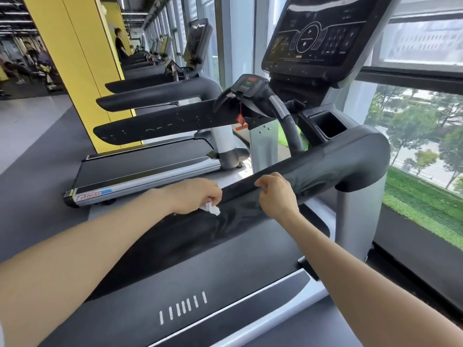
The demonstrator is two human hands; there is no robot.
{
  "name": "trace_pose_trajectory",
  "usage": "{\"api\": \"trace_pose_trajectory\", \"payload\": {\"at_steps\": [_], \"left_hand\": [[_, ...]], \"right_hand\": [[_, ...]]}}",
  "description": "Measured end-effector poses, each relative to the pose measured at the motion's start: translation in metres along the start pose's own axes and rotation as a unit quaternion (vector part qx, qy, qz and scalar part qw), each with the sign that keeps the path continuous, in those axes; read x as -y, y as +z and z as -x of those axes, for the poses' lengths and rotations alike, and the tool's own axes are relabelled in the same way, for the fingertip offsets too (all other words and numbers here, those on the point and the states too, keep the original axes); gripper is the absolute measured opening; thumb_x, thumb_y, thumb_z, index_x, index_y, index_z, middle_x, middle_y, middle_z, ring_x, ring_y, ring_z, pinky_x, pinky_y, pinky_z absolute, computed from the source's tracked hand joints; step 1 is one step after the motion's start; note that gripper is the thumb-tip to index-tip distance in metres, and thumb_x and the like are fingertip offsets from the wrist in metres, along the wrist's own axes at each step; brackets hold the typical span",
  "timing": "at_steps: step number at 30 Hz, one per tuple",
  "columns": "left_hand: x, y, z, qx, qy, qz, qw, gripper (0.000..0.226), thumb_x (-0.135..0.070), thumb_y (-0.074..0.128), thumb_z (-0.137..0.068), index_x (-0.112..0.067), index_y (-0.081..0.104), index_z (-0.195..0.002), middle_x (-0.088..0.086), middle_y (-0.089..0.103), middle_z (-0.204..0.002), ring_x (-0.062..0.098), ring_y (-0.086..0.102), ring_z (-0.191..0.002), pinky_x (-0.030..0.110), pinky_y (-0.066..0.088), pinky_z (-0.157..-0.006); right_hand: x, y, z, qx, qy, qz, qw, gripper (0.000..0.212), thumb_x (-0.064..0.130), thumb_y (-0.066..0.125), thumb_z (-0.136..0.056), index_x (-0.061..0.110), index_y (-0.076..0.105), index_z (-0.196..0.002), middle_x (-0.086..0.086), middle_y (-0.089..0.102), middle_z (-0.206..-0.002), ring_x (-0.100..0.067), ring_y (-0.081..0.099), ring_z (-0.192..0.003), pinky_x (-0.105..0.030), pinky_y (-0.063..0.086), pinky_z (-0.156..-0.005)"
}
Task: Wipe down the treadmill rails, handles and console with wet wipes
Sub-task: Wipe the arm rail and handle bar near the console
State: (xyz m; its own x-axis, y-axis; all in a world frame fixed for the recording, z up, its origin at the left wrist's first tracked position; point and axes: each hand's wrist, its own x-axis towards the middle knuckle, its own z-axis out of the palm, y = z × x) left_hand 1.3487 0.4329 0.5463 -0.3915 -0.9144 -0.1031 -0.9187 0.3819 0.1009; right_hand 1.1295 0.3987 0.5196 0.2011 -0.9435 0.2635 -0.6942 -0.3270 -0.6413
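Mid-frame: left hand (194,195) fingers curled, pinching crumpled white wipe (211,209) beneath fingertips, beside the rail (313,169). Right hand (275,194) fingers curled over rail's near end.

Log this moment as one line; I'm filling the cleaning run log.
stage: wiping right rail | left hand: holds wet wipe | right hand: grips rail | console: untouched
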Motion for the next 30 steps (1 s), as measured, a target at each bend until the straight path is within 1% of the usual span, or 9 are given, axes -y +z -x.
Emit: {"api": "trace_pose_trajectory", "payload": {"at_steps": [2, 3, 7, 10, 15, 20, 23, 25, 30], "left_hand": [[0.008, -0.007, 0.008, 0.027, -0.042, 0.028, 0.998, 0.028, -0.011, 0.055, -0.089, -0.033, 0.049, -0.074, -0.012, 0.047, -0.084, 0.012, 0.048, -0.078, 0.024, 0.042, -0.066], [0.009, -0.01, 0.008, 0.013, -0.052, 0.041, 0.998, 0.026, -0.013, 0.058, -0.089, -0.033, 0.051, -0.075, -0.013, 0.047, -0.083, 0.014, 0.049, -0.079, 0.028, 0.043, -0.07], [-0.02, -0.016, -0.022, -0.142, -0.038, 0.086, 0.985, 0.009, -0.009, 0.057, -0.091, -0.017, 0.06, -0.086, -0.008, 0.051, -0.088, 0.017, 0.05, -0.085, 0.031, 0.042, -0.077], [-0.048, -0.018, -0.059, -0.186, -0.023, 0.099, 0.977, 0.009, -0.007, 0.054, -0.093, -0.012, 0.061, -0.091, -0.003, 0.053, -0.093, 0.015, 0.05, -0.085, 0.028, 0.04, -0.076], [-0.062, -0.024, -0.124, -0.181, -0.015, 0.089, 0.979, 0.016, -0.003, 0.049, -0.092, -0.013, 0.061, -0.093, 0.002, 0.056, -0.1, 0.02, 0.051, -0.09, 0.036, 0.043, -0.078], [-0.055, -0.021, -0.162, -0.138, -0.01, 0.078, 0.987, 0.018, 0.001, 0.047, -0.091, -0.014, 0.058, -0.09, 0.003, 0.055, -0.098, 0.017, 0.047, -0.086, 0.026, 0.034, -0.072], [-0.054, -0.018, -0.161, -0.121, 0.011, 0.073, 0.99, 0.015, -0.001, 0.048, -0.092, -0.014, 0.057, -0.09, -0.001, 0.051, -0.092, 0.015, 0.042, -0.084, 0.025, 0.031, -0.07], [-0.051, -0.019, -0.151, -0.112, 0.036, 0.066, 0.991, 0.015, -0.001, 0.05, -0.091, -0.012, 0.06, -0.091, 0.0, 0.053, -0.09, 0.016, 0.044, -0.084, 0.029, 0.037, -0.073], [-0.049, -0.015, -0.111, -0.09, 0.069, 0.041, 0.993, 0.024, 0.011, 0.047, -0.085, -0.008, 0.061, -0.091, 0.001, 0.055, -0.088, 0.014, 0.043, -0.082, 0.03, 0.041, -0.075]], "right_hand": [[0.001, 0.001, -0.003, 0.002, -0.001, -0.001, 1.0, 0.039, -0.002, 0.04, -0.087, 0.012, 0.064, -0.114, -0.001, 0.052, -0.119, -0.021, 0.05, -0.109, -0.03, 0.042, -0.077], [0.002, 0.001, -0.005, 0.0, 0.0, -0.002, 1.0, 0.04, -0.003, 0.04, -0.086, 0.012, 0.064, -0.114, -0.001, 0.052, -0.12, -0.021, 0.049, -0.111, -0.03, 0.042, -0.078], [-0.001, 0.0, -0.013, -0.014, -0.005, 0.008, 1.0, 0.042, -0.005, 0.04, -0.085, 0.012, 0.064, -0.115, 0.001, 0.052, -0.122, -0.019, 0.043, -0.119, -0.028, 0.038, -0.078], [-0.011, -0.006, -0.018, -0.033, -0.011, 0.005, 0.999, 0.039, -0.004, 0.042, -0.085, 0.012, 0.065, -0.112, 0.001, 0.053, -0.12, -0.019, 0.045, -0.116, -0.028, 0.039, -0.077], [-0.037, -0.023, -0.022, -0.067, -0.014, -0.019, 0.997, 0.036, -0.005, 0.042, -0.086, 0.01, 0.067, -0.109, 0.0, 0.056, -0.113, -0.021, 0.051, -0.107, -0.032, 0.045, -0.08], [-0.053, -0.029, -0.029, -0.067, -0.013, -0.039, 0.997, 0.04, -0.008, 0.042, -0.083, 0.009, 0.067, -0.108, 0.001, 0.056, -0.11, -0.018, 0.051, -0.109, -0.029, 0.045, -0.082], [-0.058, -0.028, -0.031, -0.063, -0.007, -0.042, 0.997, 0.041, -0.008, 0.04, -0.083, 0.009, 0.067, -0.11, 0.001, 0.056, -0.111, -0.018, 0.05, -0.112, -0.03, 0.045, -0.084], [-0.057, -0.026, -0.031, -0.057, -0.005, -0.042, 0.997, 0.041, -0.008, 0.04, -0.083, 0.009, 0.067, -0.109, 0.001, 0.057, -0.111, -0.018, 0.05, -0.112, -0.029, 0.045, -0.083], [-0.041, -0.016, -0.026, -0.035, -0.011, -0.038, 0.999, 0.04, -0.006, 0.04, -0.083, 0.01, 0.067, -0.107, 0.001, 0.057, -0.112, -0.019, 0.05, -0.11, -0.032, 0.046, -0.082]]}}
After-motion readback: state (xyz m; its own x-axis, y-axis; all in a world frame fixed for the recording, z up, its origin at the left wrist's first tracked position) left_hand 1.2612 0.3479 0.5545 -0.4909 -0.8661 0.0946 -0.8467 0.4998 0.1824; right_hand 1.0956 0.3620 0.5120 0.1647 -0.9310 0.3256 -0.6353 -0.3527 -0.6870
